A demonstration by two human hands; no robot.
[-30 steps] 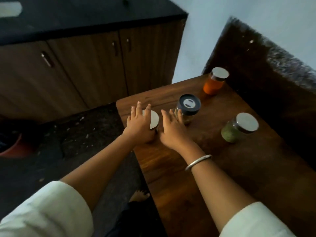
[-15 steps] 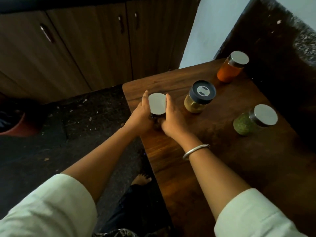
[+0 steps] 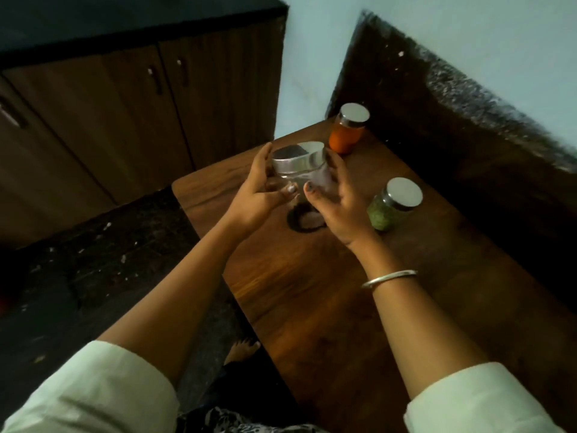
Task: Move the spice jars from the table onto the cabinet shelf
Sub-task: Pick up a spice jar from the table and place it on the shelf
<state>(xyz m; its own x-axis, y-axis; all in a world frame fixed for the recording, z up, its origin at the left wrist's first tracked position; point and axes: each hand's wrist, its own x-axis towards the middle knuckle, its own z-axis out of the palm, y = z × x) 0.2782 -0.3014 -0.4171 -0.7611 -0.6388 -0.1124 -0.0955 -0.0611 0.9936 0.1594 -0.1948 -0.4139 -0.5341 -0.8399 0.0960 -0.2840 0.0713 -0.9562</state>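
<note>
I hold a clear glass jar with a silver lid (image 3: pixel 299 164) between both hands, lifted above the wooden table (image 3: pixel 312 295). My left hand (image 3: pixel 254 195) grips its left side and my right hand (image 3: pixel 338 200) its right side, thumbs across the front. Under the raised jar, a jar with a black lid (image 3: pixel 307 219) stands on the table, mostly hidden by my hands. An orange spice jar (image 3: pixel 347 132) stands at the table's far edge. A green spice jar (image 3: pixel 392 204) stands to the right of my right hand.
Brown cabinet doors (image 3: pixel 125 120) with handles are shut under a dark countertop (image 3: pixel 125 20) at upper left. Dark speckled floor (image 3: pixel 93 245) lies left of the table. A dark speckled slab (image 3: pixel 468 126) borders the table on the right.
Both hands closed in on the silver-lidded jar and raised it off the table. It now hangs over the black-lidded jar. The other jars stayed put.
</note>
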